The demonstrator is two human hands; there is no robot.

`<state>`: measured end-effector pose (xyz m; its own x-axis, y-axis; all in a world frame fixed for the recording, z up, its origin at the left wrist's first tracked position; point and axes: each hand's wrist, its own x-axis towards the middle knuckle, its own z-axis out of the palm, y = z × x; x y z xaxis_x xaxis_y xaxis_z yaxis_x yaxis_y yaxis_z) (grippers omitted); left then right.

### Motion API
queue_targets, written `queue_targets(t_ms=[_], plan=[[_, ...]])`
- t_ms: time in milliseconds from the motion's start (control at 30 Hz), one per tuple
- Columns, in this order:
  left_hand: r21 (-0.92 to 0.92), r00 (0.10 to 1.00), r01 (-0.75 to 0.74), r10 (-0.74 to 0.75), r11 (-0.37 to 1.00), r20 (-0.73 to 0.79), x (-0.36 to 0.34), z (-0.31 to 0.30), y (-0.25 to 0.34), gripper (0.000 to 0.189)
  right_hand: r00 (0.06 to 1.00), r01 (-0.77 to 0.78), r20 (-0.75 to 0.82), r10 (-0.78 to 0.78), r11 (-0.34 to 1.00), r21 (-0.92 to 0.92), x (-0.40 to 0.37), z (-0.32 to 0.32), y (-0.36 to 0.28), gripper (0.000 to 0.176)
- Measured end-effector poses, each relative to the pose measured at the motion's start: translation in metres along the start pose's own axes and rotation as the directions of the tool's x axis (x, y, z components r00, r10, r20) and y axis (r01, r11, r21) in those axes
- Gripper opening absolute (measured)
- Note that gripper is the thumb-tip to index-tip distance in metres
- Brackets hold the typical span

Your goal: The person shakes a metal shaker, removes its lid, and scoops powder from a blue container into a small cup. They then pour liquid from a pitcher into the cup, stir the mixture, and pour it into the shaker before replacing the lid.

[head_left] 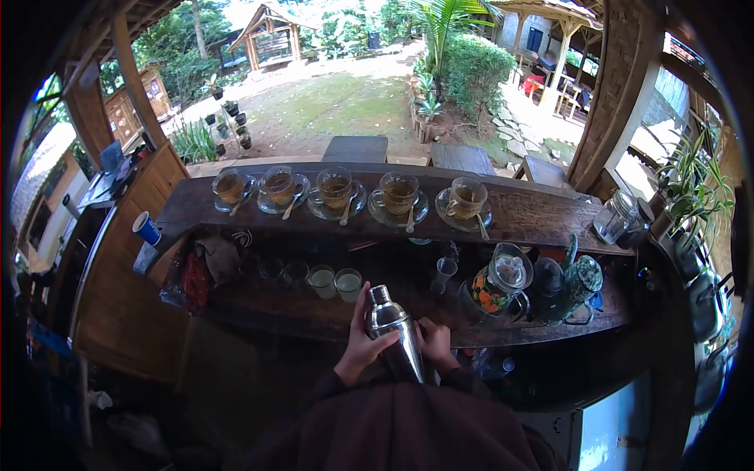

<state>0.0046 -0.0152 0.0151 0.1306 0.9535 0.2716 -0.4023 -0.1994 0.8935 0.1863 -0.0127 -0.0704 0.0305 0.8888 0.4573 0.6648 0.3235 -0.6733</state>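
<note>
Thumb and fingers of the left hand [365,343] are wrapped round the steel shaker [402,339], while the right hand [434,343] meets its other side with curled fingers, how firmly I cannot tell. The polished body looks stiff and hard to dent but probably slippery, its weight hidden with its contents, so the broad shoulder below the cap seems the surest hold. It tilts, hand-held, by the lower bench's [463,335] near edge, close to two fragile-looking glasses [348,286].

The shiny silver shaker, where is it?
The shaker is in the lower middle of the head view, held between the left hand and the right hand.
</note>
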Motion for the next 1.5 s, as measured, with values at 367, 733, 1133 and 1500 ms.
queue_targets(t_ms=[367, 733, 1133, 1500], plan=[[-0.134, 0.992, 0.119, -0.124, 0.984, -0.036, -0.002, -0.005, -0.004, 0.102, 1.000, -0.018, -0.001, 0.018, 1.000, 0.007, -0.002, 0.003, 0.004, 0.019], [-0.135, 0.986, -0.058, 0.036, 0.989, -0.160, 0.014, -0.026, 0.024, 0.104, 1.000, -0.002, -0.001, 0.002, 1.000, 0.020, 0.000, -0.001, -0.003, 0.021], [-0.093, 0.961, -0.144, 0.116, 0.985, -0.252, 0.019, -0.033, 0.042, 0.101, 1.000, -0.009, 0.021, 0.009, 1.000, 0.021, 0.001, -0.002, -0.003, 0.021], [-0.112, 0.989, 0.015, -0.032, 0.994, -0.142, 0.007, -0.018, 0.015, 0.098, 1.000, 0.001, -0.001, -0.001, 1.000, 0.008, -0.001, 0.000, 0.000, 0.021]])
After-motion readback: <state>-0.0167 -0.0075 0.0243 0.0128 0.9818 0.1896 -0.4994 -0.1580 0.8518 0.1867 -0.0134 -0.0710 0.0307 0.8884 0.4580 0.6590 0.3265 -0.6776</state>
